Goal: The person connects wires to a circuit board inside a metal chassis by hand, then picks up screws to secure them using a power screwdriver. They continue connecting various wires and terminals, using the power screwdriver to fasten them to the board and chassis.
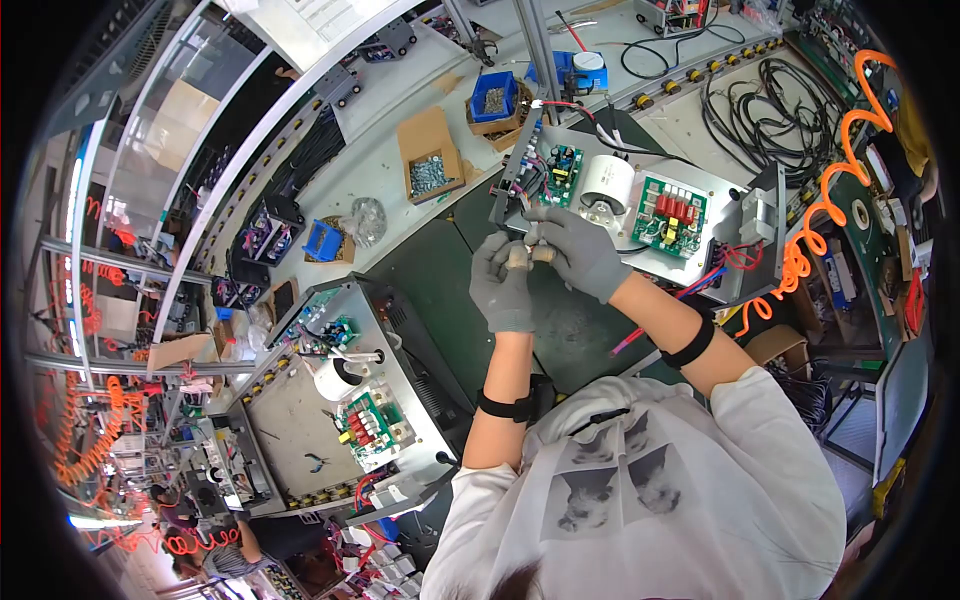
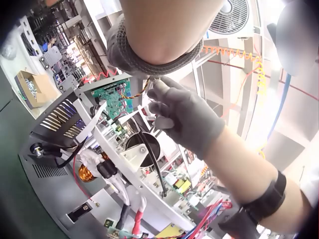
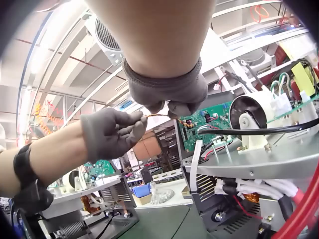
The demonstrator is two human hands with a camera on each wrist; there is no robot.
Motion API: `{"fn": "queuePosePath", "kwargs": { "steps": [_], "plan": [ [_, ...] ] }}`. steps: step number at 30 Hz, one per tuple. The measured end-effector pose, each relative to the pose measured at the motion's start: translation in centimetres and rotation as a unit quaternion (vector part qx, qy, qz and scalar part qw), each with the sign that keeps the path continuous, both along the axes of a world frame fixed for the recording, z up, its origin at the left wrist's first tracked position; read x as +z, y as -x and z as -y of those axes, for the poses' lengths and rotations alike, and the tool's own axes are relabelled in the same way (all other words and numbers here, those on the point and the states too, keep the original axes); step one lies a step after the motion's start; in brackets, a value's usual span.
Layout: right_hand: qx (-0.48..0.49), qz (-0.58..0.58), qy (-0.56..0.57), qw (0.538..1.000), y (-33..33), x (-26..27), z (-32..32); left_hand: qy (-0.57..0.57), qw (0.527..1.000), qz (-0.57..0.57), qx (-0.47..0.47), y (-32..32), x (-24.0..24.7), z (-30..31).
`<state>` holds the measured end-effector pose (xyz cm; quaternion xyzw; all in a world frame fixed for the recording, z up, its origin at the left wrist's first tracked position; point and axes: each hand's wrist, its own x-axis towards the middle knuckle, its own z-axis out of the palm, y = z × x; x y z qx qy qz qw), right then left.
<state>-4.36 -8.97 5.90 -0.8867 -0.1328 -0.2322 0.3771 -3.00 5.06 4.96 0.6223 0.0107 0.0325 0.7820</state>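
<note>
Both hands wear grey gloves and meet above the near edge of an open metal chassis (image 1: 700,255). My left hand (image 1: 510,257) grips a small tan roll (image 1: 520,256), which the right wrist view shows under the left hand's fingers (image 3: 135,130) as the same roll (image 3: 147,148). My right hand (image 1: 545,240) pinches a thin copper-coloured wire (image 3: 158,115) that runs to the left hand. In the left wrist view the right hand (image 2: 159,99) has its fingers curled in front of a green circuit board (image 2: 113,97). A white cylinder (image 1: 607,180) and another green board (image 1: 670,212) sit in the chassis.
A second open chassis (image 1: 300,420) lies at the left on the dark green mat (image 1: 440,280). Cardboard boxes of screws (image 1: 430,172) and a blue bin (image 1: 493,97) stand behind. Black cables (image 1: 790,100) and an orange coiled hose (image 1: 840,170) are at the right.
</note>
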Motion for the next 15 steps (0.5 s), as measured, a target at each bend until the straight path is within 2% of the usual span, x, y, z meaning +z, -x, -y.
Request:
{"fn": "queuePosePath", "kwargs": {
  "steps": [1, 2, 3, 4, 6, 7, 9, 10, 11, 13, 14, 15],
  "plan": [
    [-0.018, 0.022, 0.017, 0.999, -0.4, -0.7, 0.0, -0.004, 1.0, 0.003, -0.003, -0.1, 0.1, -0.1],
    [-0.022, 0.025, 0.013, 0.999, -0.5, -1.3, 0.1, -0.054, 0.997, 0.056, -0.014, -0.1, 0.3, -0.1],
    [-0.006, -0.06, -0.054, 0.997, -0.6, -1.3, 0.0, -0.103, 0.988, 0.111, -0.025, -0.3, 0.7, -0.1],
    [0.01, -0.145, -0.122, 0.982, -0.7, -1.3, -0.1, -0.107, 0.987, 0.115, -0.03, -0.9, 0.4, -0.1],
    [0.008, -0.099, -0.143, 0.985, -0.8, -1.3, -0.3, -0.21, 0.939, 0.273, -0.018, -1.8, -0.2, -0.3],
    [0.011, -0.056, -0.159, 0.986, -0.9, -1.3, -0.5, -0.212, 0.938, 0.275, -0.024, -2.1, 0.0, -0.3],
    [-0.016, -0.046, -0.166, 0.985, -1.0, -1.4, -0.8, -0.322, 0.902, 0.288, 0.009, -2.4, 0.8, -0.2],
    [-0.037, -0.037, -0.169, 0.984, -1.2, -1.4, -1.0, -0.342, 0.911, 0.229, 0.022, -2.4, 1.3, 0.3],
    [-0.04, -0.037, -0.173, 0.983, -1.5, -1.6, -1.3, -0.344, 0.91, 0.231, 0.018, -2.7, 1.4, 0.7],
    [-0.155, -0.07, -0.188, 0.967, -2.5, -1.9, -1.9, -0.293, 0.953, 0.058, 0.04, -3.6, 1.5, 1.6],
    [-0.157, -0.07, -0.191, 0.966, -3.3, -1.9, -1.8, -0.268, 0.962, 0.034, 0.037, -4.3, 1.3, 1.8],
    [-0.228, -0.111, -0.194, 0.948, -4.5, -1.7, -1.4, -0.27, 0.962, 0.035, 0.036, -5.0, 1.0, 2.1]
  ]
}}
